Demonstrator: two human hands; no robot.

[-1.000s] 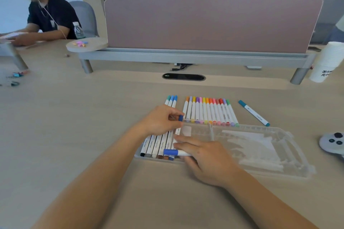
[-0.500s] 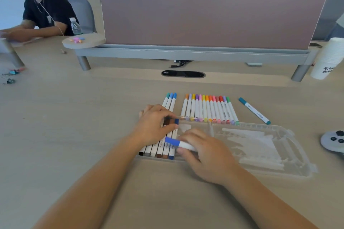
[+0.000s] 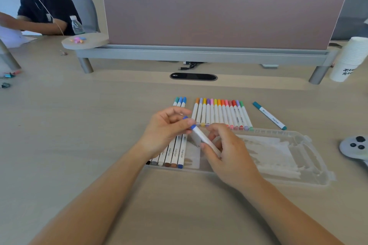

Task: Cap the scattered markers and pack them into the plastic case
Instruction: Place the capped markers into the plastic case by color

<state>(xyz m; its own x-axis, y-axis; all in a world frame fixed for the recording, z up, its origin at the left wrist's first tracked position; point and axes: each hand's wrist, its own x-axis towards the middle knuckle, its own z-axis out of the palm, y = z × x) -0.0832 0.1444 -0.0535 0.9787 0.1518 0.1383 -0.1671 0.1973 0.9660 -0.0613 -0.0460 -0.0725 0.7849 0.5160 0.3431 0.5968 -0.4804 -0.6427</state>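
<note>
A wooden desk (image 3: 79, 145) seen from above, two bare forearms reaching in from the near edge. The left hand (image 3: 167, 131) pinches a small blue cap (image 3: 185, 117) between fingertips and thumb, close to the end of a white marker (image 3: 205, 139). The right hand (image 3: 229, 153) is closed around that marker's barrel, holding it tilted above a clear plastic case (image 3: 288, 157). Six markers (image 3: 173, 155) lie side by side in the case's left end, partly under the left hand. Beyond the case's far edge, a row of capped markers (image 3: 221, 113) lies on the desk. Right of the row, a teal marker (image 3: 269, 115) lies alone.
</note>
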